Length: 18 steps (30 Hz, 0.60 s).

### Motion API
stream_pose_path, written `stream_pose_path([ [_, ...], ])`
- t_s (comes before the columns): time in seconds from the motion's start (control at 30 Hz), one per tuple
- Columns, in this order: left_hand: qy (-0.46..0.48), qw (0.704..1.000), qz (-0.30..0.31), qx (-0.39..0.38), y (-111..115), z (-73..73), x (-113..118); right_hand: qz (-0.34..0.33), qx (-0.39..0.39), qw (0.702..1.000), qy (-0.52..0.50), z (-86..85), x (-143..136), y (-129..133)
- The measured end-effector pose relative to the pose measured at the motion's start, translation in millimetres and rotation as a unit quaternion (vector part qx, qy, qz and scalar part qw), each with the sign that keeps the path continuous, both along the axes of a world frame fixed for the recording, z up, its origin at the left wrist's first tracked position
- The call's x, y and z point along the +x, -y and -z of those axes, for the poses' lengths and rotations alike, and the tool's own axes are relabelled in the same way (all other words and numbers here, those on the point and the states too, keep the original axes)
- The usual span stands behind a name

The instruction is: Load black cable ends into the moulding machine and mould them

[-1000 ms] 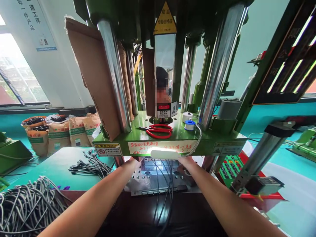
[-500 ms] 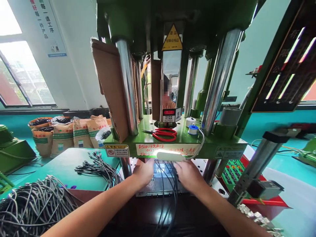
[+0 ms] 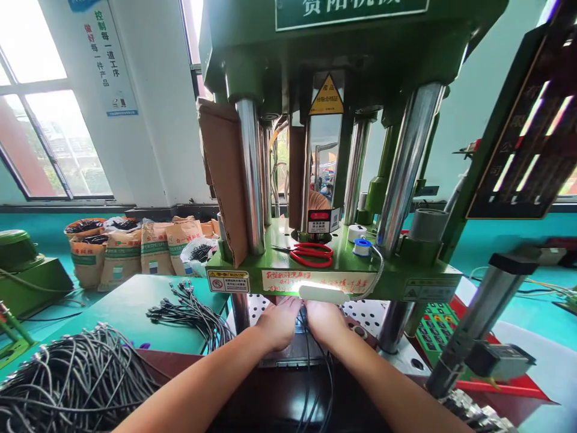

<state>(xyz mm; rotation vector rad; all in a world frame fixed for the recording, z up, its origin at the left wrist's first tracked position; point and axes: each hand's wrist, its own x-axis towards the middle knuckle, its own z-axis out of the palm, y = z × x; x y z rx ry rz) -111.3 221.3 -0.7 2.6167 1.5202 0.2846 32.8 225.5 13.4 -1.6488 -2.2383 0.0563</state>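
Observation:
Both of my hands reach under the front plate of a green press (image 3: 383,276), close together at the mold. My left hand (image 3: 280,323) has its fingertips at the tops of black cables (image 3: 308,367), its fingers partly hidden beneath the lamp. Beside it, my right hand (image 3: 325,322) is bent inward against the same cables, and its fingertips are out of sight. The cables hang down between my wrists over the dark front edge. A lit white lamp (image 3: 323,293) is fixed just above my hands.
Red-handled scissors (image 3: 311,254) and a blue-rimmed spool (image 3: 362,247) lie on the press plate. At the left, a large heap of cables (image 3: 81,379) and a smaller bundle (image 3: 193,313) rest on a green table (image 3: 135,300). A control panel (image 3: 439,331) stands at the right.
My hands have come closer together at the cable tops, from either side of the mold. The view has shifted left and up, and more of the press top shows.

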Motion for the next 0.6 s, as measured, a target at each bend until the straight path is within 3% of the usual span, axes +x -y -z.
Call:
stream_pose_path([
  [0.3,0.011,1.000,-0.019,-0.018,-12.1,16.6,-13.7,0.009,-0.036,0.999,0.036,10.6,-13.9,-1.1],
  [0.47,0.008,0.999,-0.027,-0.017,-11.5,4.7,-8.5,0.017,-0.009,1.000,0.002,10.4,4.0,-0.3],
  [0.6,0.007,1.000,-0.010,-0.012,-8.1,-7.8,9.0,0.078,0.009,0.997,-0.028,14.5,38.6,2.9],
])
